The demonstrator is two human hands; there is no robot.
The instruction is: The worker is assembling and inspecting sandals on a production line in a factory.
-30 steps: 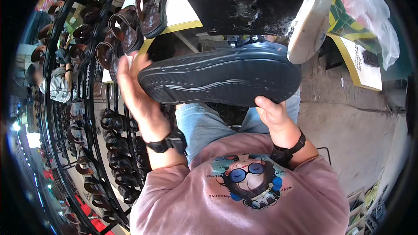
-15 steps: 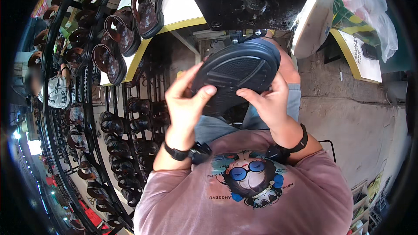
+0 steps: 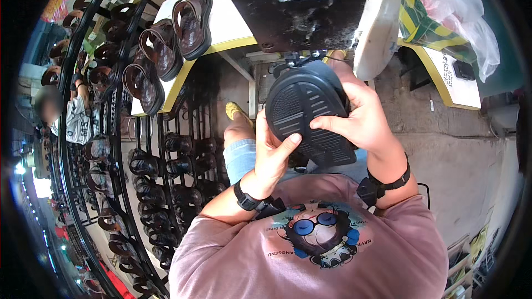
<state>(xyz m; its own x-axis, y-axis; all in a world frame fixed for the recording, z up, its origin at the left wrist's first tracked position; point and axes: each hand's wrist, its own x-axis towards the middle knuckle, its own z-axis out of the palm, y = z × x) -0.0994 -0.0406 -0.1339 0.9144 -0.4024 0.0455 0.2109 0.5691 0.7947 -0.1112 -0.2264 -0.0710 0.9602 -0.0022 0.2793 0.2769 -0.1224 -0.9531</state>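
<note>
**Both hands grip a black sole at chest height**

The person holds a black moulded rubber shoe sole (image 3: 307, 113) up before the chest, tread side toward the camera, its ridged heel end uppermost. The left hand (image 3: 271, 158) cups the sole's left edge, thumb pressed on the tread; the right hand (image 3: 363, 119) wraps the right edge, its fingers (image 3: 327, 124) laid across the grooves. Both sets of fingers are closed on the sole, which looks like a grip meant to steady it from both sides and keep the tread in view.

The sole's lower end runs behind the hands toward the lap, so its full length is hidden. Above it a dark cast-metal machine block (image 3: 293, 0) fills the top of the view, cut off by the frame. Brown leather sandals (image 3: 191, 22) sit on the white desk with a yellow edge (image 3: 233, 27); the black wire rack of sandals (image 3: 138, 171) at left blurs toward the rim.
</note>
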